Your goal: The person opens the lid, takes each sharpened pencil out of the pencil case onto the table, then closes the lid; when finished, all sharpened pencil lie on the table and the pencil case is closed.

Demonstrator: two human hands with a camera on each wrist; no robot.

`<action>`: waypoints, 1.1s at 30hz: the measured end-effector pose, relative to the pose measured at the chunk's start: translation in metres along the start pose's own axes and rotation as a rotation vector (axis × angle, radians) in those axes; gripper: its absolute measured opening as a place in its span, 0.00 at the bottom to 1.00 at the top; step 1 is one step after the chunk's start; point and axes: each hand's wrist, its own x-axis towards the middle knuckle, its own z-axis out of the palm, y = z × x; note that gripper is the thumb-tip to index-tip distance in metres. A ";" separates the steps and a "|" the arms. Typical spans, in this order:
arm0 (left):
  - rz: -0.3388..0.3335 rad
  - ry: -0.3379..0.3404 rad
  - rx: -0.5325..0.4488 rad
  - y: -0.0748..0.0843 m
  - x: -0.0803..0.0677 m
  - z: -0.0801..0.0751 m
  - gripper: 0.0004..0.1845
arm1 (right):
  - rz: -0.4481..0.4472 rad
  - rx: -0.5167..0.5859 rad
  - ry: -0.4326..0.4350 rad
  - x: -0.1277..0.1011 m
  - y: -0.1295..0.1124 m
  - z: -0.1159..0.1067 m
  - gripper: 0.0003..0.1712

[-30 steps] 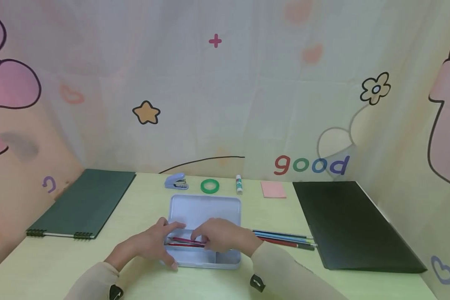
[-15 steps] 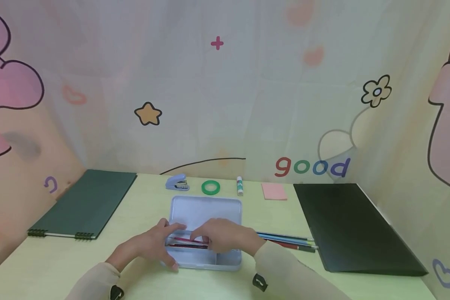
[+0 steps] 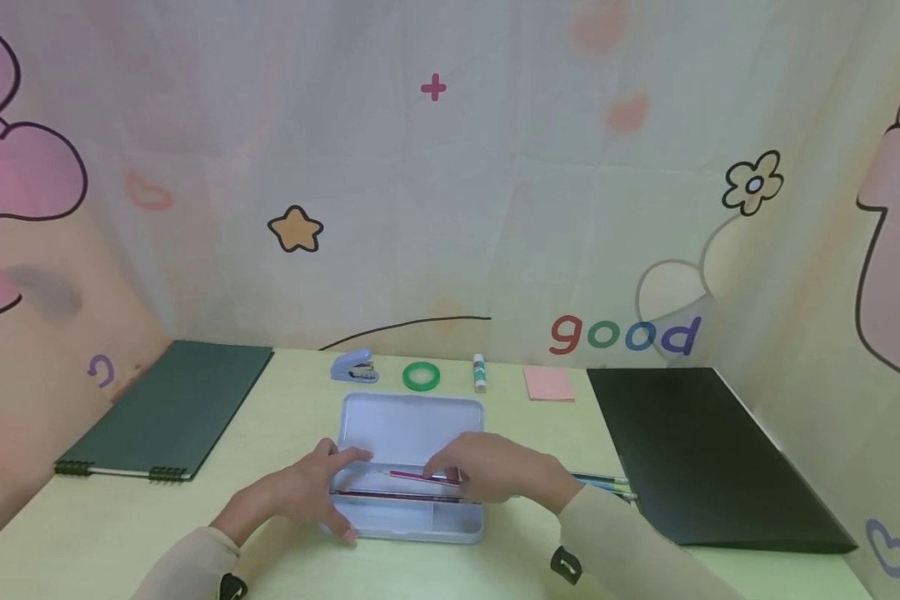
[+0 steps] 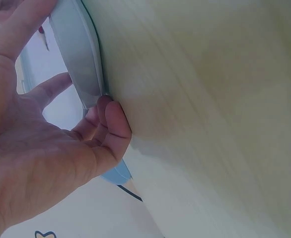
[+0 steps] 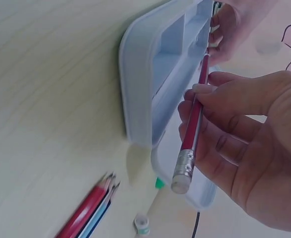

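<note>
A pale blue pencil case [image 3: 393, 521] lies with its lid [image 3: 412, 421] folded back. My left hand [image 3: 311, 479] holds its left end, thumb at the front edge and index finger by the hinge. In the left wrist view the other fingers [image 4: 116, 121] curl against the case's end wall. My right hand [image 3: 487, 467] pinches a red pencil [image 5: 189, 139] between thumb and fingers over the long compartment. The pencil's eraser end points right, its sharpened tip left. A dark red pencil [image 3: 397, 497] lies lengthwise inside the case, its right end under my right hand.
Several coloured pencils [image 3: 603, 481] lie right of the case, partly behind my right forearm. Behind it stand a stapler [image 3: 355, 367], green tape [image 3: 422, 376], a glue stick [image 3: 480, 372] and pink sticky notes [image 3: 548, 383]. A green notebook [image 3: 172, 408] lies left, a black folder [image 3: 712, 458] right.
My right hand has moved right along the case with the red pencil, uncovering more of the dark red pencil and the compartments. My left hand stays at the case's left end.
</note>
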 end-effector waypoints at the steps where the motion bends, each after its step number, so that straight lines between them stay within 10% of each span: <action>1: 0.004 0.001 0.002 0.000 0.000 0.000 0.50 | 0.005 0.005 0.008 -0.004 0.003 -0.001 0.22; 22: 0.018 0.004 0.000 -0.005 0.001 0.002 0.51 | 0.117 0.239 0.070 -0.093 0.070 -0.003 0.21; 33: 0.021 0.003 0.012 -0.005 0.002 0.001 0.51 | 0.147 0.148 0.145 -0.117 0.096 0.021 0.16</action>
